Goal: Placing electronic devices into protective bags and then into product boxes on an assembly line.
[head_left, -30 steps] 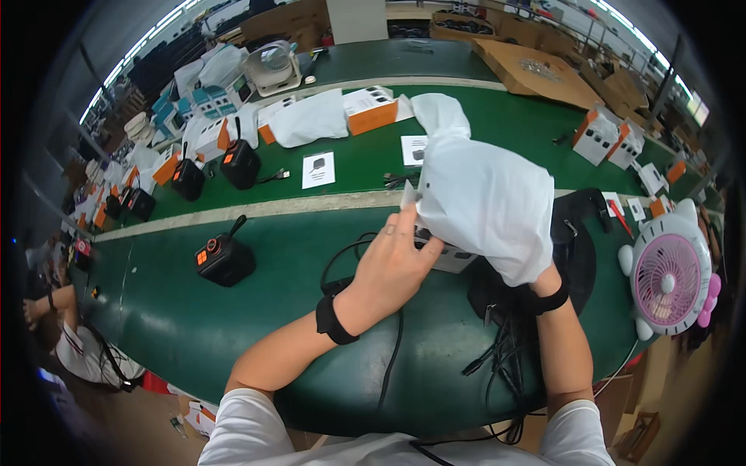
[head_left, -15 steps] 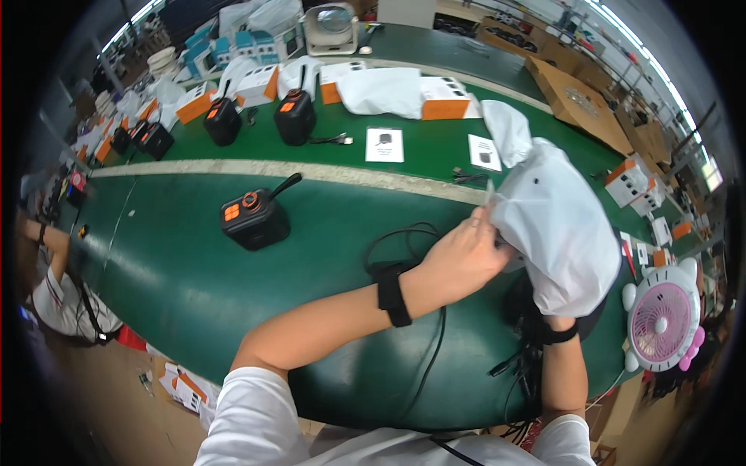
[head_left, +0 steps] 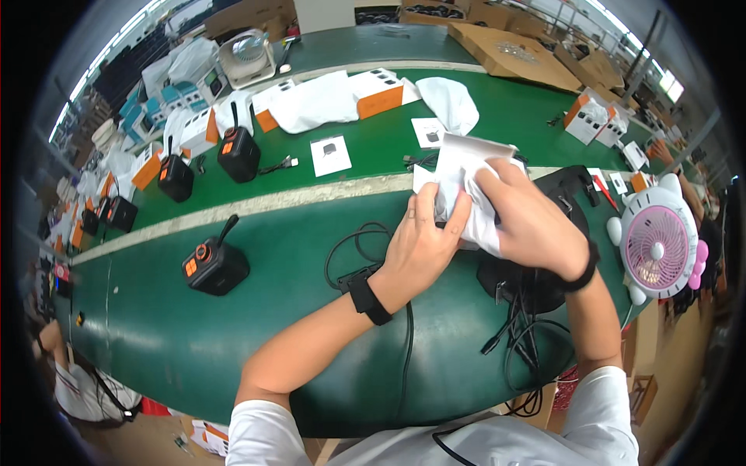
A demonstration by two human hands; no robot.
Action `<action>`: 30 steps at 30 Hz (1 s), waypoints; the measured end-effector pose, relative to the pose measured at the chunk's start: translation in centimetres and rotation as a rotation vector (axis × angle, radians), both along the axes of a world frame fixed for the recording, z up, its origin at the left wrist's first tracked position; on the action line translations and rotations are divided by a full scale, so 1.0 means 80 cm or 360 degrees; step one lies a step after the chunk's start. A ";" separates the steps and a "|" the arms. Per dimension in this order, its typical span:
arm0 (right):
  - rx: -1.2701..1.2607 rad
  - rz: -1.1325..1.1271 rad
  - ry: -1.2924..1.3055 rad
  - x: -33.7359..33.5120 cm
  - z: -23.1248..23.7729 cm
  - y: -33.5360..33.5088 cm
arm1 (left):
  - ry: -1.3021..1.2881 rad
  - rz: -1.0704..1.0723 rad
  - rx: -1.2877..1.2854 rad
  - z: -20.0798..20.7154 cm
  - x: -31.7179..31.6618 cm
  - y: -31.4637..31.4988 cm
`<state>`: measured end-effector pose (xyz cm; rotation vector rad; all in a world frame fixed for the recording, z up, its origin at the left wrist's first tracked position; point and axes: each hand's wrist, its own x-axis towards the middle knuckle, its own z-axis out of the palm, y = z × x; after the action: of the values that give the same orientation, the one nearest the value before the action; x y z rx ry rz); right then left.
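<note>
Crumpled white plastic bagging [head_left: 475,203] is bunched between my two hands at the mouth of a small white carton [head_left: 472,151], whose flap stands up behind. My left hand [head_left: 423,242] grips the carton's near left side, its thumb against the bag. My right hand [head_left: 538,219] is closed on the bag from the right, fingers pointing down into it. Whatever lies inside the bag or carton is hidden. A black cable with a small box-like part [head_left: 356,278] lies by my left wrist. Beneath my right forearm is a dark bundle of cables [head_left: 522,330].
One black device with orange buttons [head_left: 216,266] stands on the green bench at left; similar devices [head_left: 238,154] line the far strip with orange-and-white boxes [head_left: 379,93], leaflets [head_left: 331,155] and a loose white bag [head_left: 449,102]. A pink-and-white fan [head_left: 657,250] stands at right.
The white bag, earlier puffed up over my right hand, is now lower and crumpled at the open carton. My right hand has come out from under it. The view has shifted rightward.
</note>
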<state>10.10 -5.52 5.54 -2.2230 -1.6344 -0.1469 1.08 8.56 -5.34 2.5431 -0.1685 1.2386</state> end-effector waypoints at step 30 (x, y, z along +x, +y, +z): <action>0.1000 0.0214 0.0536 -0.044 0.035 -0.021 | 0.0977 0.1006 -0.0465 0.085 -0.310 0.239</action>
<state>6.57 -7.18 8.32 -1.5631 -1.3151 -0.2035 -23.73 27.70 1.46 2.6386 0.9321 0.5140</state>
